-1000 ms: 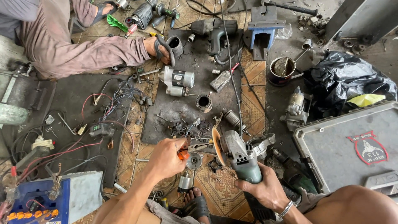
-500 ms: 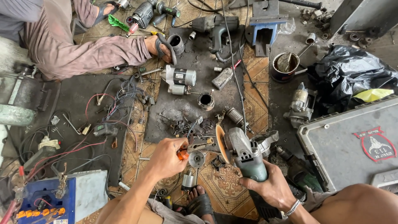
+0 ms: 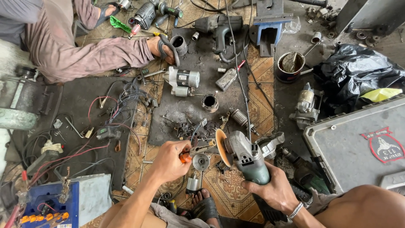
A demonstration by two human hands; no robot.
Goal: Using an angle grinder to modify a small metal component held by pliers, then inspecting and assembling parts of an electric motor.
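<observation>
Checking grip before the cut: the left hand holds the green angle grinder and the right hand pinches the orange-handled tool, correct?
No, the hands are swapped. The head view shows the right hand holding the green angle grinder, and the left hand pinching the orange-handled tool.

grinder (image 3: 249,162) rear – under right hand (image 3: 276,192) | case (image 3: 358,147) – cut off right

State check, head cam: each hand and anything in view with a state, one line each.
left hand: closed on orange-handled pliers
right hand: gripping angle grinder by its body
grinder disc: fitted, edge beside the pliers; spinning or not, cannot tell
round metal part: on the floor, under the pliers
grey case: lid shut
tin can: open, stick inside
black bag: crumpled
</observation>
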